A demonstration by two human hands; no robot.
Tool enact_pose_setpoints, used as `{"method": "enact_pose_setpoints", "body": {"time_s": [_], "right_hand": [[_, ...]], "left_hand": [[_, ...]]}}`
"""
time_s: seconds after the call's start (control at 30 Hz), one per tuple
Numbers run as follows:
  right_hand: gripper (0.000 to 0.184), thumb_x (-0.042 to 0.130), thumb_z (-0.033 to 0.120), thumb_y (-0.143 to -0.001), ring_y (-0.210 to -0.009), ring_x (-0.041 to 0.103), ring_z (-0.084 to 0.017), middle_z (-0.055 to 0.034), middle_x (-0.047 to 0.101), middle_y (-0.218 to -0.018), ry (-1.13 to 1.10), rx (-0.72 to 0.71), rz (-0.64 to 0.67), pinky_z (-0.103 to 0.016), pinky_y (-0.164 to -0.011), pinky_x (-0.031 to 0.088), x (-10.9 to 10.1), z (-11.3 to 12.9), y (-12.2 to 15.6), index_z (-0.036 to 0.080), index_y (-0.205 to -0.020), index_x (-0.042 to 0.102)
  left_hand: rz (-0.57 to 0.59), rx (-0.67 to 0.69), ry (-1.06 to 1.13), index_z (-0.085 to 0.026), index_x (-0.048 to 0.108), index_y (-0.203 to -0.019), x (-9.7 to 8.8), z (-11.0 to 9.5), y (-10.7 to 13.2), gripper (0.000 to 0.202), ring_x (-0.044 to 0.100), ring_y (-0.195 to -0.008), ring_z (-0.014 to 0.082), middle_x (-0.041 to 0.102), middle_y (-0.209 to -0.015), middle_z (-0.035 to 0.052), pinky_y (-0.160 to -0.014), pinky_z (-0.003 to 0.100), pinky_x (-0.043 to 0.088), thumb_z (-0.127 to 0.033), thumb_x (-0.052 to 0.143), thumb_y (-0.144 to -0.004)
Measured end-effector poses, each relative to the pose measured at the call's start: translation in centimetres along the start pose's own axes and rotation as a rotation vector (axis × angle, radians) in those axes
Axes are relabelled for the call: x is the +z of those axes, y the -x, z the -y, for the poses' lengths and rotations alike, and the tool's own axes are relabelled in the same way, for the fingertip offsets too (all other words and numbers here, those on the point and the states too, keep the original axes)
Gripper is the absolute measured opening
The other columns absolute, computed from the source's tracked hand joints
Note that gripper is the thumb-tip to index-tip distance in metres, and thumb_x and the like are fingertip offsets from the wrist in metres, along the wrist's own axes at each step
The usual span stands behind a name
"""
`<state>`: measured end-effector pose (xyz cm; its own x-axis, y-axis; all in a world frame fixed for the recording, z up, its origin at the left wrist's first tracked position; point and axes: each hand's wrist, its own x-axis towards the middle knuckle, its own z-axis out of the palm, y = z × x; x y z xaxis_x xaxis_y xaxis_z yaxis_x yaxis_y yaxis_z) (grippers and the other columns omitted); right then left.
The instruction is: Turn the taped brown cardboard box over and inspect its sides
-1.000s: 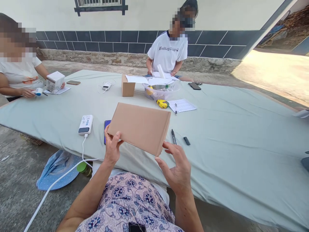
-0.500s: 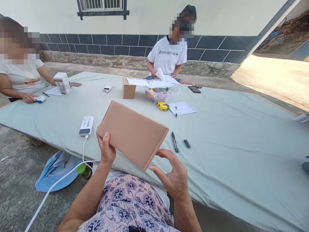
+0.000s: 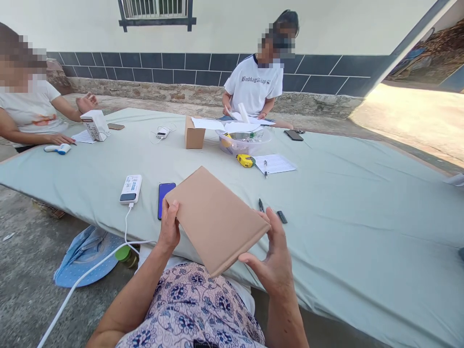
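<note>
I hold a flat brown cardboard box (image 3: 215, 220) in front of me, tilted, above the near edge of the table covered in pale green cloth (image 3: 344, 193). My left hand (image 3: 168, 227) grips its left edge with the thumb on top. My right hand (image 3: 274, 261) grips its right corner, fingers curled round the edge. A blue phone (image 3: 165, 198) lies just beyond my left hand. A black marker (image 3: 261, 205) and its cap (image 3: 282, 217) lie past the box's right side.
A white power bank (image 3: 131, 189) with a cable lies at left. Farther off are a small cardboard box (image 3: 193, 133), a clear bowl (image 3: 243, 140), a yellow tape measure (image 3: 245, 160) and a sheet with a pen (image 3: 274, 164). Two other people sit at the table.
I have turned the box clockwise and lowered it, so the blue phone shows again. My right hand moved from below the box onto its right corner. The person at left let go of the white box.
</note>
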<state>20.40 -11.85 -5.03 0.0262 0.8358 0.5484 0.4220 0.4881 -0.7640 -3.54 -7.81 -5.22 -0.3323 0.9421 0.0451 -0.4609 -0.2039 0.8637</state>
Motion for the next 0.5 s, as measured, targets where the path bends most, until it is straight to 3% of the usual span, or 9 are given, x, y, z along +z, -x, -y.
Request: {"method": "enact_pose_setpoints", "body": {"time_s": [0.1, 0.23, 0.33, 0.5], "right_hand": [[0.086, 0.073, 0.073, -0.079, -0.134, 0.06, -0.038, -0.0155, 0.062, -0.145, -0.058, 0.081, -0.109, -0.052, -0.109, 0.049, 0.1, -0.1, -0.2, 0.025, -0.146, 0.053], [0.059, 0.062, 0.067, -0.089, -0.11, 0.069, -0.031, -0.0121, 0.074, -0.119, -0.124, 0.234, -0.238, -0.042, -0.092, 0.054, 0.1, -0.2, -0.9, 0.02, -0.125, 0.065], [0.056, 0.063, 0.068, -0.087, -0.097, 0.068, -0.028, -0.0089, 0.075, -0.105, -0.106, 0.305, -0.265, -0.039, -0.084, 0.052, 0.0, -0.6, -1.2, 0.02, -0.116, 0.067], [0.049, 0.062, 0.064, -0.089, -0.095, 0.066, -0.026, -0.0064, 0.075, -0.102, -0.092, 0.323, -0.257, -0.038, -0.083, 0.05, 0.0, -1.4, -1.3, 0.021, -0.113, 0.067]], "left_hand": [[0.034, 0.074, -0.065, -0.032, 0.043, -0.146, -0.3, 0.3, 0.0, 0.081, 0.059, -0.132, 0.0304, 0.059, -0.14, 0.0114, -0.101, 0.043, 0.054, -0.071, 0.07, -0.08], [0.185, 0.224, -0.252, -0.034, 0.019, -0.162, -0.7, 0.8, 0.4, 0.12, 0.023, -0.16, 0.0358, 0.031, -0.168, 0.0163, -0.121, 0.049, 0.039, -0.079, 0.077, -0.067], [0.324, 0.247, -0.47, -0.034, 0.025, -0.163, -1.1, 0.9, 0.6, 0.125, 0.001, -0.164, 0.039, 0.009, -0.177, 0.0132, -0.128, 0.055, 0.023, -0.083, 0.078, -0.061], [0.416, 0.16, -0.624, -0.03, 0.032, -0.163, -1.6, 1.4, 0.1, 0.124, -0.007, -0.163, 0.0408, 0.006, -0.177, 0.0142, -0.129, 0.062, 0.003, -0.092, 0.066, -0.062]]}}
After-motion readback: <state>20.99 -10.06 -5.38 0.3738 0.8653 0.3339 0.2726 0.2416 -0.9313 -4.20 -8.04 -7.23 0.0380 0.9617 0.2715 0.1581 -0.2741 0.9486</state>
